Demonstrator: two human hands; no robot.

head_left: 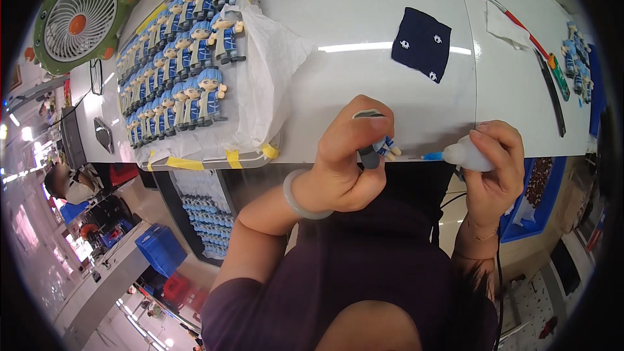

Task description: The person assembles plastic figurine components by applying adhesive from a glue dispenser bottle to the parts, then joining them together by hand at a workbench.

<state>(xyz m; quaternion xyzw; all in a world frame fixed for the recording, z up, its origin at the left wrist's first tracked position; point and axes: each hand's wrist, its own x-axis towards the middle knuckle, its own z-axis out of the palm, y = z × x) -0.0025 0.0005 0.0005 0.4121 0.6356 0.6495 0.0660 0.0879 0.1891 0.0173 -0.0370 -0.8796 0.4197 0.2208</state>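
Observation:
My left hand (344,162) is closed around a small doll figurine (388,149), held just above the table's near edge. Only bits of its blue and skin-toned parts show; my fingers cover the rest. A dark grey piece (369,157) sticks out between those fingers, and I cannot tell if it belongs to the figurine. To the right, my right hand (497,166) grips a whitish squeeze bottle (469,155). Its blue tip (431,156) points left toward the figurine, with a gap between them.
Rows of blue-haired figurines (188,52) lie on a paper-lined tray (273,84) at the left. Beyond it stands a green fan (77,25). A dark cloth (421,45) lies ahead, and a red-handled brush (513,18) at the right. More figurines (575,58) sit at the far right.

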